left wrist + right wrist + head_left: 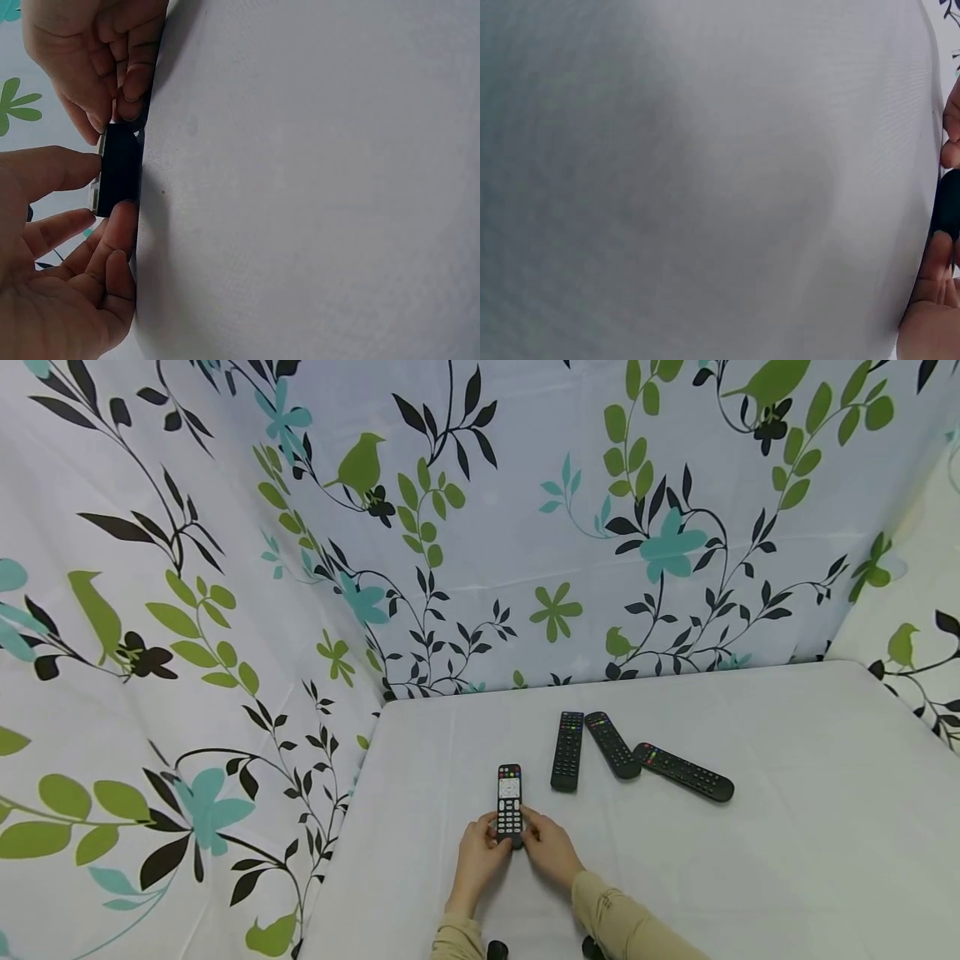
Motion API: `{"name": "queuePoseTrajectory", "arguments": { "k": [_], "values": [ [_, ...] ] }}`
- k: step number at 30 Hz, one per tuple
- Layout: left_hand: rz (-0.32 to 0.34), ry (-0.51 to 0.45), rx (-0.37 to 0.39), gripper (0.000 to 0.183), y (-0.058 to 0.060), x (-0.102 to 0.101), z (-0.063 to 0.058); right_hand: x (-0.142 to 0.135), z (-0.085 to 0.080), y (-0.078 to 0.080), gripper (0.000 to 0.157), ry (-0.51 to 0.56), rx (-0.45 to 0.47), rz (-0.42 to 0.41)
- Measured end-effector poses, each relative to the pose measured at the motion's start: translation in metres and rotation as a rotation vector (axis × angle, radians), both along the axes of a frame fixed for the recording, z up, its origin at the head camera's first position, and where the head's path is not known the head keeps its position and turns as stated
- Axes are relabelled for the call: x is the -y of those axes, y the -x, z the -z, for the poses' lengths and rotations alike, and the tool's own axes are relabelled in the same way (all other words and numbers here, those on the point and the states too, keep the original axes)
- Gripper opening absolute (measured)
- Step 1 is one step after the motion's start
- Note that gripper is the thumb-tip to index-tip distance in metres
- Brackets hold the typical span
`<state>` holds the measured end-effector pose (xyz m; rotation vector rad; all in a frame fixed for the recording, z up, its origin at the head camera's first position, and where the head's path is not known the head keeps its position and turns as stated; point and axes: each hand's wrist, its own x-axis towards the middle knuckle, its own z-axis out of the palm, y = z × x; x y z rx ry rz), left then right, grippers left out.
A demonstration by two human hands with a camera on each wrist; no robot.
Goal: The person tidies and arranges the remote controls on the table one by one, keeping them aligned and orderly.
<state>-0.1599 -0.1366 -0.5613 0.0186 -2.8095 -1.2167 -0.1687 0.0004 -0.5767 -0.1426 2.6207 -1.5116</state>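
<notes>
A black remote with coloured top buttons lies lengthwise on the white table, close to the near edge. My left hand grips its near end from the left, and my right hand grips the same end from the right. In the left wrist view the remote's end sits between the left hand's thumb and fingers, with the right hand's fingers curled on it from above. The right wrist view shows mostly cloth, with the remote and fingers at the right edge.
Three more black remotes lie fanned out beyond the held one: one upright, one slanted, one further right. A floral curtain walls the table at the back and left. Beige sleeves cover both forearms.
</notes>
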Motion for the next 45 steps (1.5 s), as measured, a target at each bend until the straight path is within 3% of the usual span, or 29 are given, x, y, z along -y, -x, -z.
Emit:
{"name": "queuePoseTrajectory", "arguments": {
  "k": [12, 17, 23, 27, 31, 38, 45],
  "values": [
    [-0.033, 0.100, -0.026, 0.057, 0.008, 0.001, -0.015, -0.001, -0.013, 0.000, 0.046, 0.072, 0.040, 0.067],
    [-0.020, 0.109, -0.091, 0.054, 0.012, -0.007, -0.019, -0.008, -0.021, 0.001, 0.044, 0.065, 0.018, 0.152],
    [0.069, 0.063, -0.155, 0.051, 0.016, -0.028, -0.022, -0.023, -0.029, 0.010, 0.040, 0.044, -0.029, 0.299],
    [0.147, 0.059, -0.164, 0.049, 0.021, -0.043, -0.026, -0.036, -0.034, 0.017, 0.041, 0.045, -0.040, 0.327],
    [0.178, 0.038, -0.180, 0.046, 0.030, -0.057, -0.030, -0.050, -0.036, 0.025, 0.044, 0.030, -0.044, 0.344],
    [0.154, -0.071, -0.082, 0.046, 0.050, -0.081, -0.031, -0.068, -0.035, 0.039, 0.045, -0.005, -0.053, 0.363],
    [0.108, -0.073, 0.013, 0.044, 0.066, -0.091, -0.024, -0.081, -0.034, 0.052, 0.047, -0.038, -0.029, 0.354]
  ]
}}
